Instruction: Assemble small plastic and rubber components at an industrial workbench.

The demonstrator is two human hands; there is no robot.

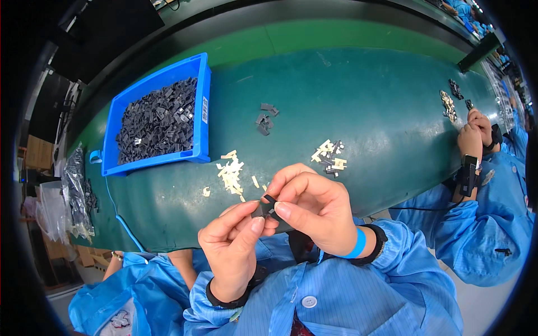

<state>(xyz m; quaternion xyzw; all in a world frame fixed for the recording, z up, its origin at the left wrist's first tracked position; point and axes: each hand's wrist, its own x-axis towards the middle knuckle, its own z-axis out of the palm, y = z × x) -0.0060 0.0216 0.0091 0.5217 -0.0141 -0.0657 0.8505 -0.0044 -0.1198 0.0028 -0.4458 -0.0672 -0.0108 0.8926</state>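
Observation:
Close in front of me, above the near edge of the green table, my left hand (237, 229) and my right hand (314, 206) meet fingertip to fingertip. Between them they pinch a small black plastic part (270, 203); the fingers cover much of it. Whether it is one part or two pressed together, I cannot tell. Just beyond my left hand lies a loose pile of cream plastic pieces (230, 175). Past my right hand is a mixed pile of cream and black pieces (329, 155). Further off sit several dark grey parts (265, 119).
A blue bin (205, 134) full of dark grey parts stands at the left on the green table (358, 106). Clear plastic bags (75, 196) lie by the left edge. On the right a co-worker's hands (473, 134) are beside small piles; another person's blue sleeve (134, 280) is at lower left.

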